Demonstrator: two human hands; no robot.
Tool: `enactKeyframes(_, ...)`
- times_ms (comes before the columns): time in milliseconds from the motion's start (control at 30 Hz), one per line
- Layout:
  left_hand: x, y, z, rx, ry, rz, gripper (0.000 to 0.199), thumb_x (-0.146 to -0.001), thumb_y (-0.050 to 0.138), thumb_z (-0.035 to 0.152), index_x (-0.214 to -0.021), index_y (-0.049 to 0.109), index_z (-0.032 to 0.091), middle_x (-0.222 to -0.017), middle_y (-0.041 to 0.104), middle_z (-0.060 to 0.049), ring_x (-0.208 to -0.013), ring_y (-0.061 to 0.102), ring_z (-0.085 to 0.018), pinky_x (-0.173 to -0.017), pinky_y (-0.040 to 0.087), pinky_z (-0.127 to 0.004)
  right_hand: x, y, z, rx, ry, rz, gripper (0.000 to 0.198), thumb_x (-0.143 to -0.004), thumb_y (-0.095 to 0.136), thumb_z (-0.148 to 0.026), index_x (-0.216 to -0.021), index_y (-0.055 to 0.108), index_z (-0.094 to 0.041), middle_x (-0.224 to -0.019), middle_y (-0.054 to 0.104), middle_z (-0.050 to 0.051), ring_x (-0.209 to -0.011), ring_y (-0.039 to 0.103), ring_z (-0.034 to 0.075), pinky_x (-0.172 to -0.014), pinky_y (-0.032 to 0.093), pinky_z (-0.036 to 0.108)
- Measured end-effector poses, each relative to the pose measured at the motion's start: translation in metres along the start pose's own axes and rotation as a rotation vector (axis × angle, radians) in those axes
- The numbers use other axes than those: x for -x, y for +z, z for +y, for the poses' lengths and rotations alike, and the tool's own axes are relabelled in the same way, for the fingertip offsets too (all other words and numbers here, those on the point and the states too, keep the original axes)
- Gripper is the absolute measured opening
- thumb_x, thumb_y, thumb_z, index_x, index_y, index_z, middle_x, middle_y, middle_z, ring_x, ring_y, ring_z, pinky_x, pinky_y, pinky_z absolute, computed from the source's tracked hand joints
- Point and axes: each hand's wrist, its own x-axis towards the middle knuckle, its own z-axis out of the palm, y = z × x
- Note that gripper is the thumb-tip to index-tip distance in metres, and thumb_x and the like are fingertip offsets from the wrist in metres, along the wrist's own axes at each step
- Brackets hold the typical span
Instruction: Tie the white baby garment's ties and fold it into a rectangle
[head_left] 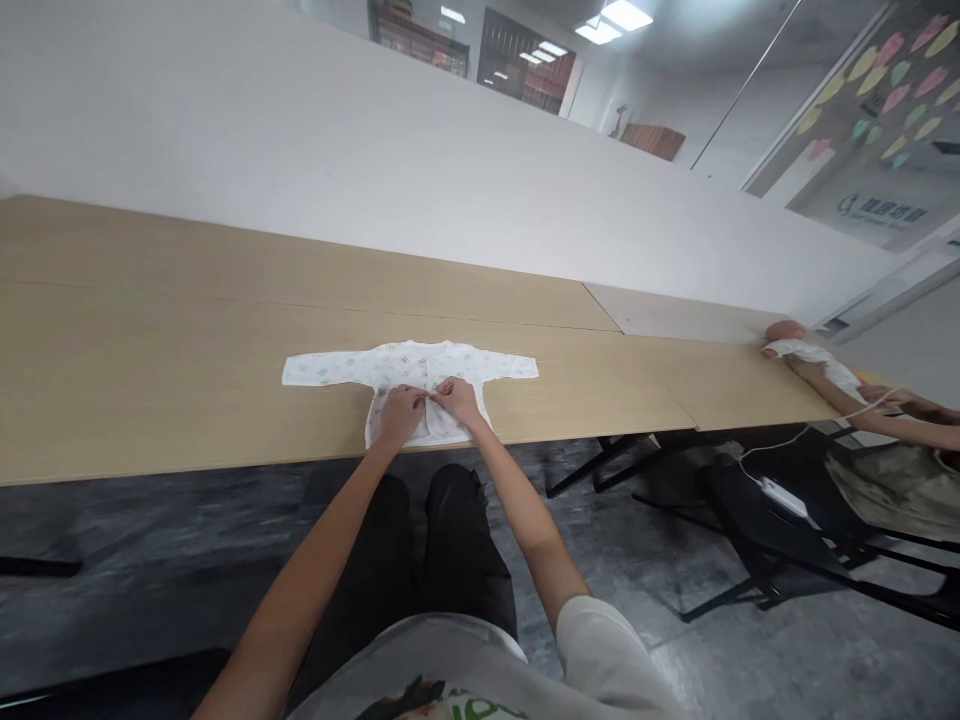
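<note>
A small white long-sleeved baby shirt (397, 362) with a faint printed pattern lies spread on the table, its sleeves stretched out to both sides and its neckline away from me. My left hand (403, 408) and my right hand (455, 397) meet at the middle of its front opening. The fingers of both hands are closed in a pinch on the shirt's front edges. What exactly sits between the fingertips, a fastener or only cloth, is too small to make out.
The long wooden table (187, 350) runs along a white wall (450, 190). At the far right another person's arms (862, 405) are beside a doll (786, 332) in white cloth. A black chair (780, 520) holds a white power strip (784, 497) with a cable.
</note>
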Motion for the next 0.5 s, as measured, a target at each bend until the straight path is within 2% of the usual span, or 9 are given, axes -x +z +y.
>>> enactKeyframes(133,0.003,-0.006,-0.003,-0.065,0.053,-0.052,0.034,-0.085,0.044,0.025,-0.103,0.072,0.021,-0.106,0.069,-0.009,-0.103,0.061,-0.025,-0.097,0.046,-0.039,0.017,-0.008,0.003,0.1,-0.166,-0.072,0.003,-0.079,0.07,-0.021,-0.082,0.07,-0.019,-0.083,0.072,0.002,-0.076,0.064,0.015,-0.073,0.048,0.025)
enactKeyframes(233,0.015,-0.011,-0.007,-0.146,0.105,-0.065,0.036,-0.087,0.045,0.03,-0.114,0.068,0.023,-0.117,0.065,-0.01,-0.11,0.058,-0.027,-0.098,0.044,-0.043,0.037,-0.012,0.006,0.234,-0.336,-0.084,0.009,-0.082,0.066,-0.016,-0.088,0.073,-0.019,-0.095,0.072,0.006,-0.089,0.064,0.018,-0.085,0.047,0.028)
enactKeyframes(333,0.029,-0.014,-0.013,-0.204,0.152,-0.054,0.037,-0.089,0.045,0.033,-0.118,0.066,0.026,-0.128,0.061,-0.008,-0.12,0.052,-0.029,-0.103,0.039,-0.046,0.055,-0.012,0.009,0.323,-0.449,-0.073,0.015,-0.087,0.06,-0.013,-0.094,0.074,-0.016,-0.103,0.071,0.009,-0.102,0.062,0.02,-0.094,0.044,0.03)
enactKeyframes(400,0.03,-0.016,-0.019,-0.191,0.187,-0.078,0.037,-0.088,0.046,0.035,-0.118,0.066,0.027,-0.13,0.061,-0.008,-0.122,0.052,-0.029,-0.105,0.038,-0.046,0.059,-0.012,0.01,0.325,-0.475,-0.098,0.017,-0.087,0.06,-0.014,-0.097,0.073,-0.016,-0.105,0.071,0.01,-0.103,0.062,0.021,-0.095,0.044,0.031)
enactKeyframes(500,0.013,-0.025,-0.028,-0.125,0.214,-0.177,0.035,-0.086,0.047,0.035,-0.111,0.068,0.024,-0.119,0.067,-0.008,-0.114,0.057,-0.025,-0.103,0.041,-0.041,0.045,-0.02,0.009,0.277,-0.412,-0.13,0.018,-0.087,0.062,-0.018,-0.101,0.073,-0.016,-0.103,0.072,0.01,-0.094,0.065,0.02,-0.089,0.047,0.03)
